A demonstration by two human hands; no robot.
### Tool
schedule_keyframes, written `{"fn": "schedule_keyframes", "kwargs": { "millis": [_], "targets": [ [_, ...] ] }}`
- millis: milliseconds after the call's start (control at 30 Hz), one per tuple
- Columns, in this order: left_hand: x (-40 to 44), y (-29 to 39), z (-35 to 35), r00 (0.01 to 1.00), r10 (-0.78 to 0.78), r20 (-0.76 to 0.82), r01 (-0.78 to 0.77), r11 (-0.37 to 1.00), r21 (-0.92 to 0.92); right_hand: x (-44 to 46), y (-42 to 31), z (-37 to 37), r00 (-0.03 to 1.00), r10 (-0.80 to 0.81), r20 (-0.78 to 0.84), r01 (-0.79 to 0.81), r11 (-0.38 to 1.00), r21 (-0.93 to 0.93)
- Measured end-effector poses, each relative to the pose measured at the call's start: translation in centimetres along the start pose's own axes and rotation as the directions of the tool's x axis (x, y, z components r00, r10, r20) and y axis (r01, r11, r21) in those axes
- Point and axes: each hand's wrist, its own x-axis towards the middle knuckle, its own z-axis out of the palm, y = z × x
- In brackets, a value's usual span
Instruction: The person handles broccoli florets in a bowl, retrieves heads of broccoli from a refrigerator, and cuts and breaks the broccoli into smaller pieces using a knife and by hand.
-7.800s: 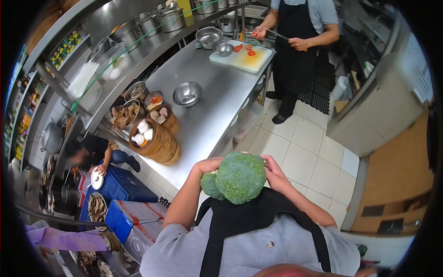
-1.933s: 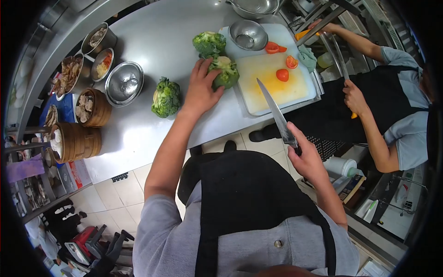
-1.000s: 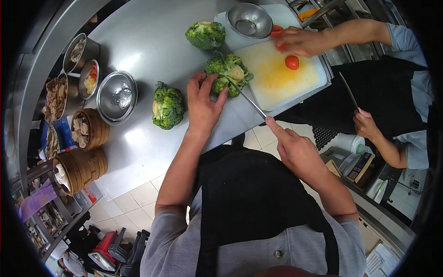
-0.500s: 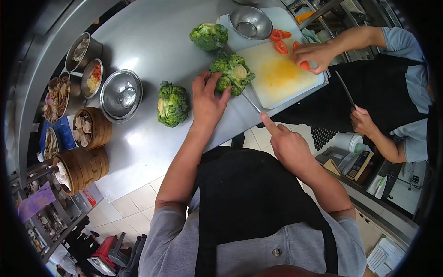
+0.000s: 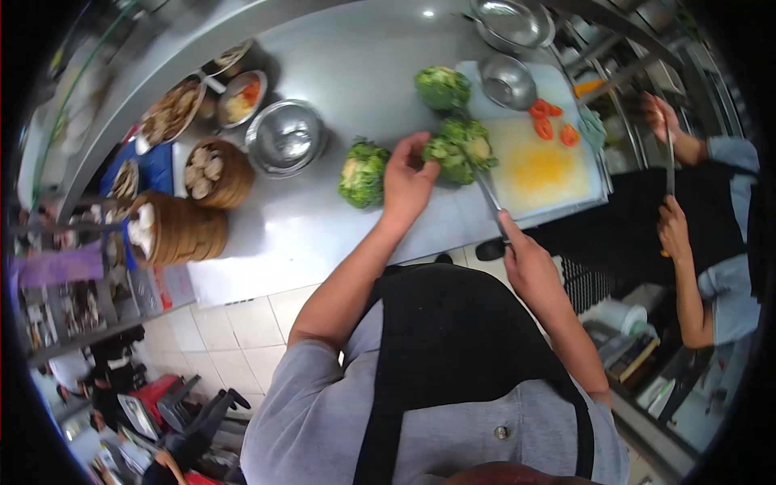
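A green broccoli head (image 5: 454,152), its pale cut stem facing up, sits at the left edge of the cutting board. My left hand (image 5: 408,179) grips its left side with fingers curled and thumb low; the exact fingertip contact is hard to make out. Wrapped around the handle of a knife (image 5: 491,196) is my right hand (image 5: 532,265), index finger stretched along the top. The blade slants up to the broccoli, and its tip is hidden among the florets. To the left lies a second broccoli head (image 5: 361,175), and behind is a third broccoli head (image 5: 441,87).
Red pepper pieces (image 5: 543,127) lie on the yellow-stained cutting board (image 5: 558,190), near a metal bowl (image 5: 508,82). At right, a co-worker's hand (image 5: 672,230) holds another knife. Left are an empty bowl (image 5: 284,137), food containers and bamboo steamers (image 5: 186,230). The counter edge runs before me.
The view has shifted, moving the counter rightward in it. My left fingers reach less far over the broccoli. The co-worker's hand has left the red pepper and come up by their knife blade.
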Motion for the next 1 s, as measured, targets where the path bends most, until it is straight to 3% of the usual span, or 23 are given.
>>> {"fn": "schedule_keyframes", "kwargs": {
  "millis": [100,133,200,267,333,400,433,467,533,600,700,767,833,867,933,967,1000],
  "targets": [
    [0.1,1.3,-2.0,0.992,-0.123,0.017,0.122,0.948,-0.295,0.3,0.1,-0.5,0.998,0.066,0.013,-0.066,0.998,0.005],
    [0.4,2.7,-3.7,0.993,-0.114,-0.009,0.107,0.952,-0.288,0.5,0.2,-0.4,0.999,0.039,0.021,-0.039,0.999,0.009],
    [1.5,5.2,-8.3,0.991,0.031,-0.13,-0.041,0.996,-0.076,0.5,0.4,-0.3,0.993,0.114,0.029,-0.114,0.993,0.008],
    [3.5,5.8,-14.0,0.955,0.235,-0.182,-0.167,0.93,0.326,0.4,0.5,0.0,0.997,0.081,0.009,-0.081,0.996,0.022],
    [5.3,5.1,-18.4,0.926,0.307,-0.221,-0.177,0.868,0.464,0.4,0.4,0.0,0.997,0.083,0.007,-0.083,0.996,0.017],
    [6.3,5.1,-21.5,0.934,0.253,-0.252,-0.154,0.922,0.356,0.5,1.0,0.4,0.997,0.076,-0.003,-0.076,0.997,0.018],
    [6.0,6.0,-22.8,0.964,0.109,-0.241,-0.015,0.933,0.361,0.5,1.1,0.5,0.997,0.071,-0.008,-0.071,0.997,0.014],
    [5.5,6.3,-23.6,0.962,0.116,-0.247,-0.02,0.933,0.36,0.6,0.9,0.5,0.998,0.062,-0.01,-0.062,0.998,0.011],
    [4.0,6.3,-24.4,0.906,-0.26,-0.335,0.266,0.964,-0.028,0.4,0.7,0.3,0.996,0.087,-0.001,-0.087,0.996,0.035],
    [2.0,4.7,-24.9,0.862,-0.438,-0.256,0.377,0.891,-0.254,0.3,0.5,0.3,0.995,0.1,0.008,-0.1,0.994,0.053],
    [0.3,0.8,-26.8,0.794,-0.528,-0.3,0.408,0.829,-0.382,0.7,0.7,1.0,0.995,0.104,-0.004,-0.103,0.99,0.091],
    [0.8,-0.4,-27.1,0.739,-0.499,-0.452,0.379,0.863,-0.334,0.2,1.2,1.6,0.988,0.139,-0.064,-0.131,0.985,0.11],
    [1.9,-0.9,-26.8,0.788,-0.303,-0.536,0.374,0.927,0.026,0.1,1.5,1.4,0.997,0.071,-0.011,-0.07,0.992,0.105],
    [3.1,-2.8,-28.2,0.836,-0.249,-0.489,0.314,0.948,0.054,0.0,2.0,1.4,0.991,0.117,-0.062,-0.11,0.988,0.107],
    [4.7,-2.7,-28.5,0.847,-0.17,-0.503,0.301,0.935,0.19,-0.3,2.5,1.6,0.99,-0.079,-0.117,0.092,0.99,0.11],
    [5.2,-2.5,-28.5,0.853,-0.167,-0.494,0.311,0.923,0.225,-0.5,1.8,0.8,0.999,-0.006,-0.042,0.011,0.993,0.115],
    [5.6,-2.0,-28.4,0.868,-0.148,-0.474,0.29,0.926,0.24,-0.6,1.7,0.7,0.997,0.012,-0.074,-0.003,0.993,0.116]
  ]
}}
